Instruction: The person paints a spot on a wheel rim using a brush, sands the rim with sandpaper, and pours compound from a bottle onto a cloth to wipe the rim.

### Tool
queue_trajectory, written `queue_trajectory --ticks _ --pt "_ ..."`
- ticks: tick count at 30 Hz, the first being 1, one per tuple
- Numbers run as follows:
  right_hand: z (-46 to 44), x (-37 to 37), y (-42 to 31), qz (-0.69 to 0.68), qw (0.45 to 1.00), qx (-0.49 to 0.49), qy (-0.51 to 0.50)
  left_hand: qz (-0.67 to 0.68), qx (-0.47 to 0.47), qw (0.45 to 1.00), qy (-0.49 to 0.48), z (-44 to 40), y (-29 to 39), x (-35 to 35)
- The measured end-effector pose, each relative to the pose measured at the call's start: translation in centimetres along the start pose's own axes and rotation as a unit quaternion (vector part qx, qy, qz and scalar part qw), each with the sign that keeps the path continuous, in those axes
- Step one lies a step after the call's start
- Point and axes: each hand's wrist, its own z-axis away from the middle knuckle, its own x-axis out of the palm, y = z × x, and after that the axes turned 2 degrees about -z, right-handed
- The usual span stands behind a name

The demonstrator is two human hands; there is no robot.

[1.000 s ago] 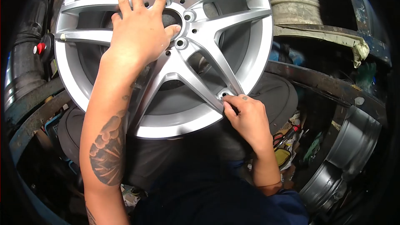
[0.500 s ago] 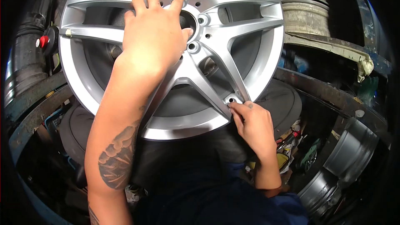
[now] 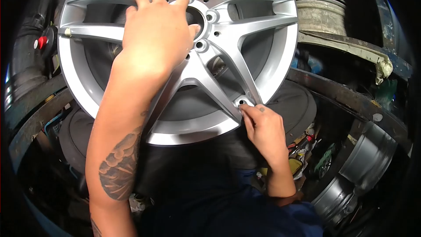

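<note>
A silver alloy wheel rim (image 3: 193, 134) with paired spokes rests in front of me, over my lap. Spread fingers and palm of my left hand (image 3: 158, 30) lie flat on its hub, beside the round centre hole. At the lower right edge, my right hand (image 3: 264, 127) is closed, with thumb and forefinger together at the spoke end, just below a small hole (image 3: 241, 102). What those fingertips hold, if anything, is too small to tell. A bit of pale tape (image 3: 67, 31) sticks to the left spoke.
Dusty rims (image 3: 318, 11) are stacked at the upper right, beside a metal frame (image 3: 337, 43) with peeling tape. Darker rims (image 3: 368, 156) stand at the lower right. Tools and scraps (image 3: 300, 149) lie below. A black cylinder (image 3: 30, 57) stands at the left.
Compared with a second ago, the rim and my left hand sit further right in view. My right hand is slightly lower and still at the spoke end.
</note>
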Motion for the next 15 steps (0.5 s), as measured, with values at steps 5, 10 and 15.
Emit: queue_trajectory --ticks 5,10,15 --pt "0.2 -0.1 -0.6 0.046 0.999 -0.003 -0.022 0.002 0.008 1.0 0.016 0.0 -0.1 0.0" --pt "0.6 -0.2 -0.7 0.073 0.997 0.001 -0.038 -0.025 0.02 0.999 0.022 0.2 -0.3 0.3" --pt "0.3 0.7 -0.3 0.045 0.996 -0.029 0.065 0.042 0.017 0.999 0.024 0.4 0.4 -0.6"
